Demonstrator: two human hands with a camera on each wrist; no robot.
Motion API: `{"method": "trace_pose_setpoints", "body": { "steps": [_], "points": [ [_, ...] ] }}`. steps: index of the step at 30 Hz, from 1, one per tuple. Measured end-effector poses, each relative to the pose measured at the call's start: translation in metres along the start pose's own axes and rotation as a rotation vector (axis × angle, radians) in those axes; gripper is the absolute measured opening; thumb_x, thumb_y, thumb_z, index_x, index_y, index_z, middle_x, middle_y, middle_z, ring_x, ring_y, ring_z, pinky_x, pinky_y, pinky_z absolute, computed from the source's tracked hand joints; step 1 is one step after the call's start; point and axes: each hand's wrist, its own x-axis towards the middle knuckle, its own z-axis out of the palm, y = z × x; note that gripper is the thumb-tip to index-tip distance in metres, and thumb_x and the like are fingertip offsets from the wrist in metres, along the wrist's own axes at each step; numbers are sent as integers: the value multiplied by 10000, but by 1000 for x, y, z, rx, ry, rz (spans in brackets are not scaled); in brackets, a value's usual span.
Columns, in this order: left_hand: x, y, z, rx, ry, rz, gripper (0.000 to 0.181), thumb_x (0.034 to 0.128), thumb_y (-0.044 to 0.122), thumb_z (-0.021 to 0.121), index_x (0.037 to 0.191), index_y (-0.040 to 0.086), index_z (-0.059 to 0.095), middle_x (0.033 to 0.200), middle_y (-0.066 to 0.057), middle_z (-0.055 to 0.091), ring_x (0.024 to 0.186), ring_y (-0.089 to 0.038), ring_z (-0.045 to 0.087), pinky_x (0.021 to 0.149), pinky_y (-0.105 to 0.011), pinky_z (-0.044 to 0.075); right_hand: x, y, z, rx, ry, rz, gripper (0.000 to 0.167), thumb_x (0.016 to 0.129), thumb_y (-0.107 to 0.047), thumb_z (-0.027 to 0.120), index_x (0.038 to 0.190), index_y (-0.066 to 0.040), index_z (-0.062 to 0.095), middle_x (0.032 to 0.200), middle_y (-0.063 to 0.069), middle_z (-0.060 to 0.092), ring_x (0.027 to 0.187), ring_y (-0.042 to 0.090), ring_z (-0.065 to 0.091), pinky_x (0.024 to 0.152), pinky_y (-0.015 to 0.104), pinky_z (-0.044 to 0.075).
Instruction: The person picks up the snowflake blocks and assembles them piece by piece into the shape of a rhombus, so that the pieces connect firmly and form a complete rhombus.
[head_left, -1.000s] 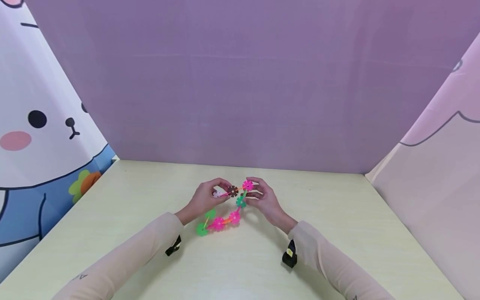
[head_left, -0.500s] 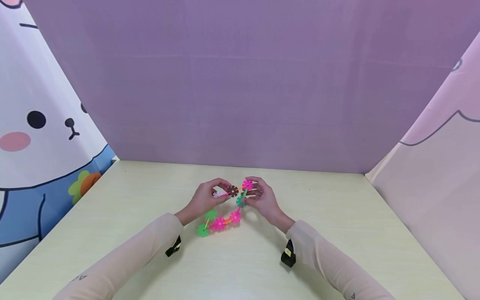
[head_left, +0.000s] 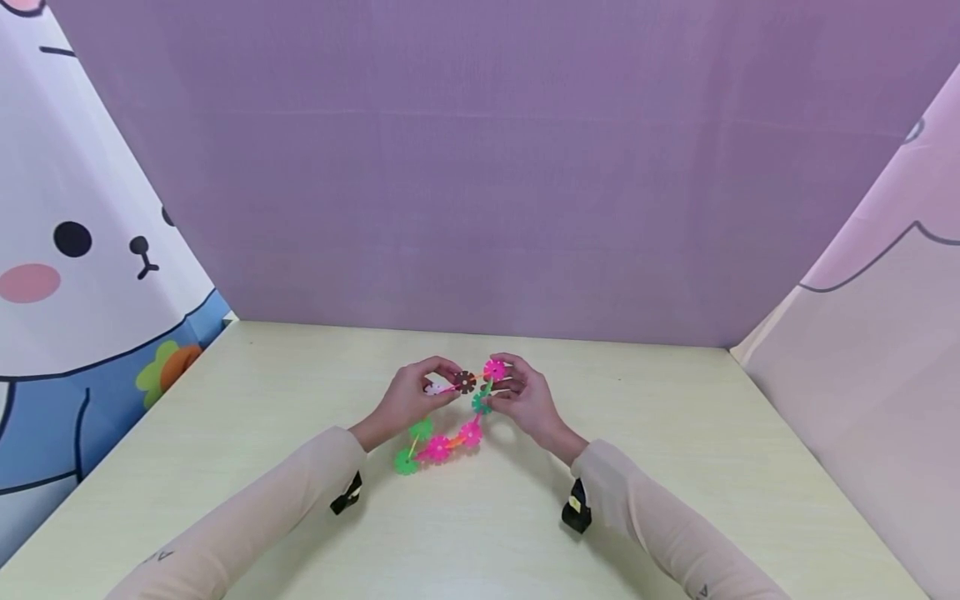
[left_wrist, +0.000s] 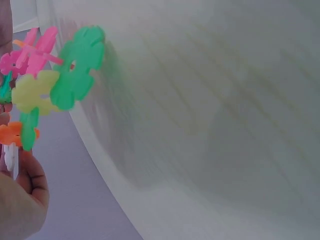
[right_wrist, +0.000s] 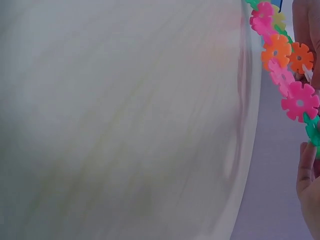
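Observation:
A chain of interlocking plastic flower discs curves between my two hands. My left hand (head_left: 405, 398) pinches its upper left end, near a white disc (head_left: 434, 388) and a dark brown disc (head_left: 465, 382). At the other side, the fingers of my right hand (head_left: 531, 402) hold the chain by a teal disc (head_left: 481, 402), just below a pink disc (head_left: 494, 370). The lower part hangs toward me, with a bright green disc (head_left: 406, 462) at its lower left corner. In the left wrist view a yellow disc (left_wrist: 35, 92) and an orange disc (left_wrist: 11, 133) also show.
The pale wooden table (head_left: 660, 417) lies under both forearms. Behind it rises a purple backdrop (head_left: 480, 167). Printed cartoon cloth (head_left: 90, 325) borders the left side, and a pinkish cloth (head_left: 885, 350) the right. Black straps hang at both wrists.
Both hands keep nearly the same place and grip. The right thumb and the lower loop of the chain shift very slightly.

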Motion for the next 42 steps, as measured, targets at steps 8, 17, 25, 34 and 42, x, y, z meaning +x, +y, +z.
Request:
{"method": "trace_pose_setpoints", "body": {
  "steps": [8, 17, 25, 34, 42],
  "points": [
    [2, -2, 0, 10, 2, 14, 263, 787, 159, 713, 1036, 154, 627, 934, 42, 672, 926, -207, 600, 710, -296, 461, 2, 0, -1, -43, 6, -43, 595, 714, 121, 682, 1253, -28, 479, 1076, 292, 578, 877, 307, 627, 743, 224, 528],
    [2, -2, 0, 8, -3, 3, 273, 784, 174, 717, 1042, 171, 626, 938, 52, 668, 916, -156, 589, 708, -280, 455, -1, -10, -3, -29, -37, 0, 597, 737, 112, 668, 1273, -59, 468, 1124, 290, 562, 977, 391, 591, 755, 238, 530],
    [2, -2, 0, 3, 4, -19, 276, 784, 169, 718, 1043, 171, 623, 949, 53, 664, 957, -248, 586, 721, -290, 449, 1, 0, -3, -58, -12, 5, 712, 738, 82, 686, 1341, -158, 394, 1135, 277, 543, 1007, 331, 597, 811, 276, 520],
    [1, -3, -1, -1, 39, -39, 282, 781, 156, 719, 1045, 176, 622, 971, 40, 650, 934, -217, 582, 714, -285, 466, -7, -1, 1, -2, 25, 81, 617, 749, 112, 652, 1285, -45, 390, 1141, 249, 558, 1033, 363, 582, 812, 318, 527],
    [1, -2, -2, 8, 75, -52, 289, 780, 142, 719, 1050, 171, 620, 967, 27, 646, 895, -128, 559, 723, -300, 469, -12, 3, 6, -12, -19, 89, 490, 759, 127, 625, 1198, 32, 429, 1136, 285, 544, 1029, 413, 571, 797, 318, 530]
  ]
}}
